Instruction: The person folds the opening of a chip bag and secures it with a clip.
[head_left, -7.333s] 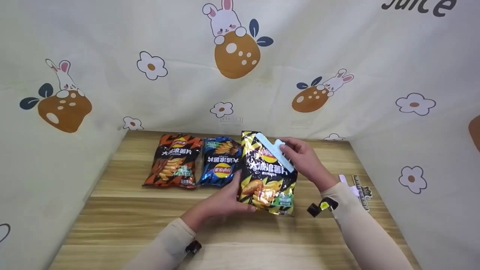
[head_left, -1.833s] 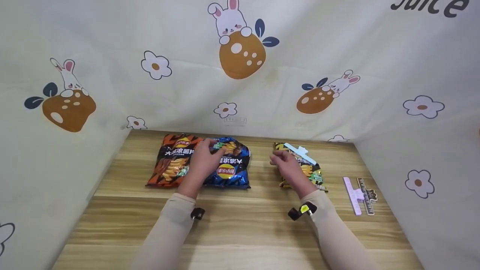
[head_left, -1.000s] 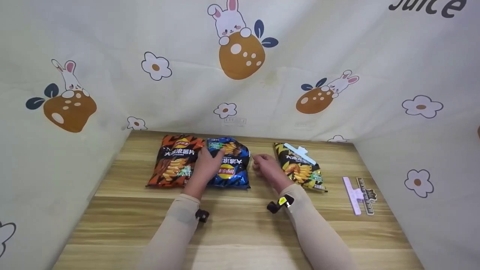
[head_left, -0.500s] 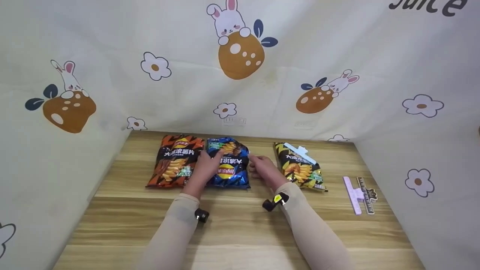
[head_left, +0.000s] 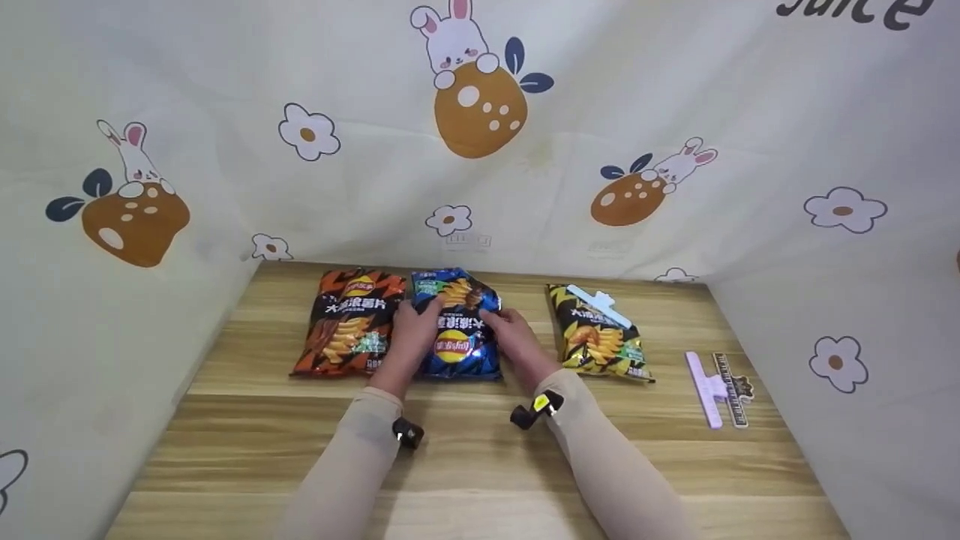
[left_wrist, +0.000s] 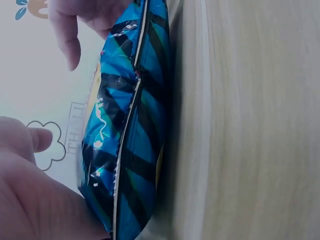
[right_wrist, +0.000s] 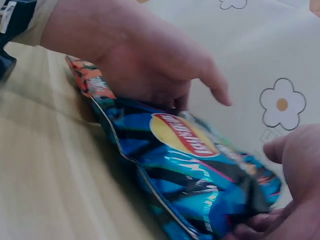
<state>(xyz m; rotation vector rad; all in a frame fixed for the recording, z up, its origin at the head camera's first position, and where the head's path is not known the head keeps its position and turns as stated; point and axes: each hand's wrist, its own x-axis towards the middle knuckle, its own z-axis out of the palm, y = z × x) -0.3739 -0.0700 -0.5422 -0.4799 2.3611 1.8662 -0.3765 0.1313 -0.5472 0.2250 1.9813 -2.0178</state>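
Note:
In the head view a blue chip bag (head_left: pixel 459 326) lies between my two hands. My left hand (head_left: pixel 411 339) holds its left side, thumb over the front. On the right edge, my right hand (head_left: pixel 519 343) grips the bag with the thumb on top; its fingertips (right_wrist: pixel 255 222) reach beneath the bag in the right wrist view. The left wrist view looks at the bag's sealed near edge (left_wrist: pixel 127 130). To the left lies an orange chip bag (head_left: pixel 345 315), close to the left hand. A yellow and black chip bag (head_left: pixel 592 341) lies on the right with a light blue sealing clip (head_left: pixel 601 306) across its top.
A lilac sealing clip (head_left: pixel 705 390) and a dark clip with a bear figure (head_left: pixel 735 390) lie side by side at the table's right. The wooden table (head_left: pixel 480 465) is bounded at the back and sides by a printed curtain (head_left: pixel 360 202).
Earlier both hands held the yellow bag with its clip; it now lies at the right. The right hand has moved left onto the blue bag, which has turned slightly and shifted from the orange one.

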